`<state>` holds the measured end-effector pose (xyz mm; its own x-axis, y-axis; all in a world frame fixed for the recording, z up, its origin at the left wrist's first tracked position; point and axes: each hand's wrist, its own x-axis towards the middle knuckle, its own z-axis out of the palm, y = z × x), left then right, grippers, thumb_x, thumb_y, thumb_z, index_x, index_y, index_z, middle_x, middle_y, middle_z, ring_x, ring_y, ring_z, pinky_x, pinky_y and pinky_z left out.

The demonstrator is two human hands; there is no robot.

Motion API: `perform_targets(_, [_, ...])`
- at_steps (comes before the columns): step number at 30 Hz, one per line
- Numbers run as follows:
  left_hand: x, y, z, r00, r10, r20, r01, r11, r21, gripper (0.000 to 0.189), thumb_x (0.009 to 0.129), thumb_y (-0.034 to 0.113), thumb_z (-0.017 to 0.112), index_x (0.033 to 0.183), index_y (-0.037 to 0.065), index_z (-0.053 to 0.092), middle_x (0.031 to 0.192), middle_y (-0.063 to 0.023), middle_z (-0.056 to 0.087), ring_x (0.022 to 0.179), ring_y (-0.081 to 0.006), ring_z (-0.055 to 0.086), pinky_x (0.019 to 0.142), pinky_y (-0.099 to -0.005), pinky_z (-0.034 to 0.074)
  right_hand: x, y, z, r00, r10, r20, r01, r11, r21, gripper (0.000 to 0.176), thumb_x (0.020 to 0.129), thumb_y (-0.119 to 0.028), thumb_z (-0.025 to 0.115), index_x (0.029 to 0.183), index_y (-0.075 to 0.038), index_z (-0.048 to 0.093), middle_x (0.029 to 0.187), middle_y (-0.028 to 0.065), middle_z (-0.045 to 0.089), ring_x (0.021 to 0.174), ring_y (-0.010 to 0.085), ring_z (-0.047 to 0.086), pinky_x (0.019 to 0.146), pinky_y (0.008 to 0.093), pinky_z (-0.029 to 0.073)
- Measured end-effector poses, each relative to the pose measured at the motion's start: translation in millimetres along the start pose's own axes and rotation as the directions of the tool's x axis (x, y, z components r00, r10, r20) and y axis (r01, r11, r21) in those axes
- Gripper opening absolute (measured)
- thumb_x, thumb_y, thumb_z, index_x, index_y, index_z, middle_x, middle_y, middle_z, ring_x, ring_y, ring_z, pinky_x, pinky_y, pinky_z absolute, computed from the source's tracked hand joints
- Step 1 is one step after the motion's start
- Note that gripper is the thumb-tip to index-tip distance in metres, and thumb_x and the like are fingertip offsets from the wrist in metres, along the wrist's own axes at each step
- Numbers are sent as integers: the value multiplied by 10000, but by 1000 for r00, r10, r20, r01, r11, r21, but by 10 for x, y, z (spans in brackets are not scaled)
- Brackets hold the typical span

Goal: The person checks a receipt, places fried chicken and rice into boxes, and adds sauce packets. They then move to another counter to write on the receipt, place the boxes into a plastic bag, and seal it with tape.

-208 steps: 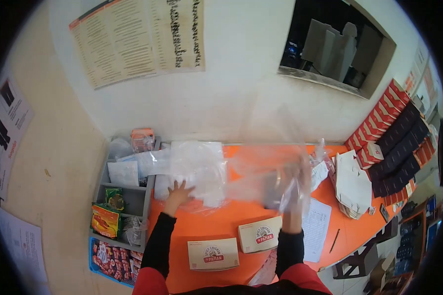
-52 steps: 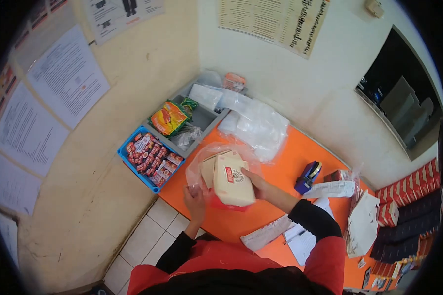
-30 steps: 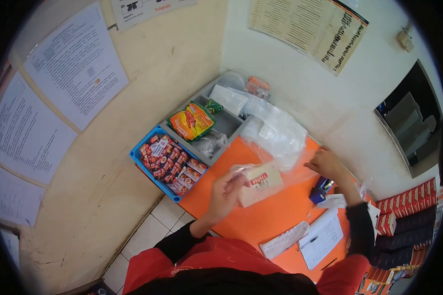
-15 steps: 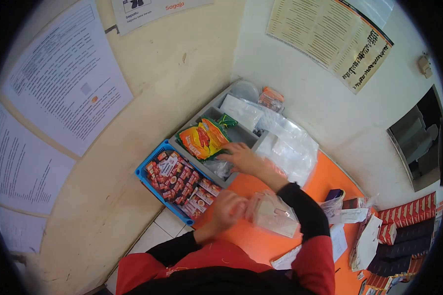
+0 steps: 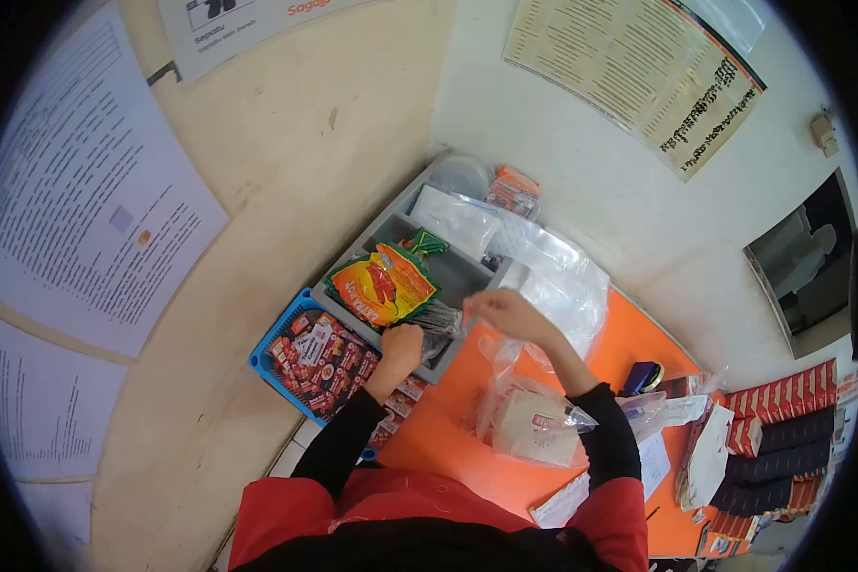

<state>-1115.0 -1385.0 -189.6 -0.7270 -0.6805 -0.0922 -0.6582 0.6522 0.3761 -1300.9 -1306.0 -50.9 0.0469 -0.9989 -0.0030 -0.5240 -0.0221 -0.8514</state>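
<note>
My left hand (image 5: 402, 349) is closed in a fist at the near edge of the grey divided tray (image 5: 370, 336), beside a bundle in clear plastic (image 5: 440, 327). What its fingers hold, if anything, is hidden. My right hand (image 5: 505, 312) is raised at the tray's right side, fingers pinched together and slightly blurred; anything between them is too small to make out. A green and orange chili-print packet (image 5: 383, 284) lies in the tray just beyond my left hand. Below my right hand, a pale box (image 5: 534, 426) sits inside a clear plastic bag (image 5: 486, 415) on the orange table.
A blue basket (image 5: 262, 357) of red printed sachets (image 5: 319, 353) stands left of the tray. Clear plastic bags (image 5: 567, 286) lie behind my right hand. A dark tape roll (image 5: 643, 377) and papers (image 5: 653, 467) are at right, near stacked red boxes (image 5: 782, 400).
My left hand has moved forward from over the table to the tray's near edge. My right hand has drawn back rightward from the packet. The bagged box shows more clearly.
</note>
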Motion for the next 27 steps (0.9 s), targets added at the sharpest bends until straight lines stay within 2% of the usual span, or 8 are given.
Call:
perform_targets(2, [-67,-119,-50,995,49,-82,-67,968,-241,138,646,183,701,679,55,662,675,-109,639,636,-296,621,605,-397,479,-115,184,73,996,53,66,-26,932,-361,159,836,-207,524,875,-114,646,755,67,639,620,236,593,572,344,461])
perform_targets(6, [-192,-134,-211,987,-51,-154,-47,821,-569,140,614,127,730,669,46,630,639,-113,612,616,-260,614,573,-348,461,-134,151,346,999,39,15,-30,910,-412,143,784,-206,582,897,-162,658,771,100,643,700,285,614,627,387,482])
perform_targets(12, [-210,-161,-231,989,-33,-143,-68,758,-649,135,623,109,722,681,40,622,645,-113,610,616,-261,608,570,-355,454,209,217,820,995,8,98,57,763,-644,165,744,-210,622,899,-170,661,767,80,648,690,282,616,610,394,487])
perform_targets(15, [-218,-77,-248,953,-59,-297,-77,902,-425,69,652,98,676,679,57,627,666,-142,617,644,-277,619,589,-375,467,311,252,747,983,20,183,96,795,-599,171,746,-193,613,905,-160,666,780,92,646,697,289,617,601,397,483])
perform_targets(20, [-84,-1,-57,979,-69,-190,72,997,8,58,690,90,596,678,60,644,707,-166,634,681,-315,637,635,-396,492,189,219,522,994,-78,75,105,873,-477,127,776,-168,583,858,-121,667,756,120,633,672,312,604,595,388,474])
perform_targets(23, [-17,45,-28,982,-123,-140,133,989,64,80,703,85,580,676,52,648,718,-158,642,693,-320,644,651,-396,499,17,144,378,992,-46,-116,3,939,-343,154,782,-152,576,905,-82,636,806,127,626,714,287,598,644,361,467])
perform_targets(26, [-45,20,-80,992,-97,-74,105,988,113,129,748,166,597,729,50,651,759,-156,647,741,-318,643,663,-390,500,-176,-75,115,733,-357,-579,246,933,-264,177,867,-196,509,942,-58,590,750,94,578,705,245,562,665,345,445])
perform_targets(27, [-112,51,-199,997,-78,-9,78,991,110,161,756,198,607,761,42,648,790,-164,644,775,-316,638,677,-384,498,-353,-258,-42,732,-179,-657,152,984,-98,182,896,-216,479,951,-58,553,767,70,550,722,209,539,677,325,433])
